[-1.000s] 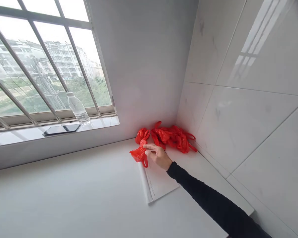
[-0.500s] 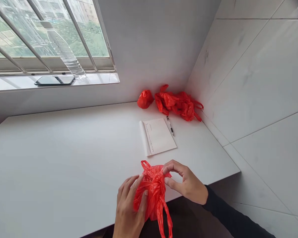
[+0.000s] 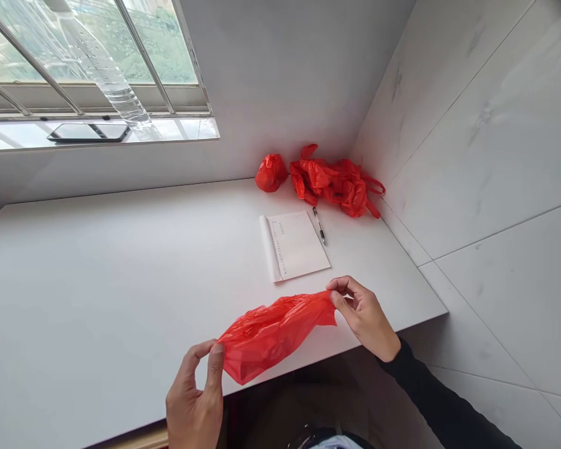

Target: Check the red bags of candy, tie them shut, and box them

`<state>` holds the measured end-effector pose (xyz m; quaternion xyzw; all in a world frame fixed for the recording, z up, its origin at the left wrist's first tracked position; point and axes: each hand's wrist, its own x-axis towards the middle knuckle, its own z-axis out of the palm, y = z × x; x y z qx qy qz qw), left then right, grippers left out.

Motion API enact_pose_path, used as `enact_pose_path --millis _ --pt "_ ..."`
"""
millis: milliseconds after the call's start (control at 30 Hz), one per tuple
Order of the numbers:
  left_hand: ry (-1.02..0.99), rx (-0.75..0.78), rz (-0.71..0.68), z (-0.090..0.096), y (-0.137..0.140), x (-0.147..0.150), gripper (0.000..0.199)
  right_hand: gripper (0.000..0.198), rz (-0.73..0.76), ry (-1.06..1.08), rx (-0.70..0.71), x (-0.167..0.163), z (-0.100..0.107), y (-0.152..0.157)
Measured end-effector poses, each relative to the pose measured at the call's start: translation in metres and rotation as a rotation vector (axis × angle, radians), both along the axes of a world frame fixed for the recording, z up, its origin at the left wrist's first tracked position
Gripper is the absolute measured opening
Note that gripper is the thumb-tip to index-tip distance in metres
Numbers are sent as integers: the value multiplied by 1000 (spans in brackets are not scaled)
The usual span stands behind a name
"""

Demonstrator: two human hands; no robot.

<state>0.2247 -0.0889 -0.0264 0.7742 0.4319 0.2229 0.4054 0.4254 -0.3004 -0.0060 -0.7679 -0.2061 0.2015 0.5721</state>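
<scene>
Above the near edge of a white table (image 3: 98, 280), a red plastic bag (image 3: 273, 330) stretched out lengthwise between two hands, held clear of the surface. At its lower left end, left hand (image 3: 194, 405) closed in a pinch, thumb and forefinger pressed on the crumpled corner. At its upper right end, right hand (image 3: 364, 312) likewise closed in a pinch on the plastic, fingertips (image 3: 339, 296) tight on the edge, other fingers curled loosely, black sleeve (image 3: 439, 405) running off toward the lower right corner. Bag slanting up from left to right, wrinkled, bulging a little in the middle.

Farther back on the table, a white notepad (image 3: 294, 246) lying flat, with a pen (image 3: 318, 224) just beside its right edge. Beyond these, in the corner against the tiled wall (image 3: 486, 156), a heap of red bags (image 3: 339, 181), and just left of the heap a single balled-up red bag (image 3: 271, 173), close to the heap though whether touching it cannot be told.

Up on the window sill (image 3: 182, 128), a clear water bottle (image 3: 107, 75) standing upright by the bars, and a dark phone (image 3: 88, 131) lying flat just left of its base.
</scene>
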Motion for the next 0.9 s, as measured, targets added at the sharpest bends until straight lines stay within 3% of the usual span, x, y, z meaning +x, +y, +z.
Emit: enact_pose_path --millis 67,167,233,300,367,467,533,633,767,833,900 --pt "-40 -78 -42 6 -3 2 40 24 26 -65 -49 -2 -1 -1" --pt "-100 -64 -173 12 -16 13 50 40 182 -260 -102 -11 0 6" --pt "-86 -56 -208 13 -22 18 39 46 312 -366 -128 -16 0 13" --pt "-80 -66 -136 11 -21 19 29 31 381 -411 -149 -17 -2 17" --pt "-75 -85 3 10 -16 16 32 13 366 -390 -155 -15 -2 16" --pt "-140 -119 142 17 -8 12 36 8 246 -332 -160 -10 3 9" --pt "-215 -143 104 27 -10 12 42 17 194 -312 -179 -10 10 5" --pt "-210 -64 -59 43 -18 17 57 37 224 -297 -192 -13 18 4" --pt "-196 76 -208 58 -25 24 10 20 226 -197 -153 -17 24 5" --pt "-311 135 -127 64 -24 23 2 14 160 -111 -87 -17 28 2" --pt "-413 193 -1 71 -25 20 8 12 109 -50 -18 -17 33 -3"
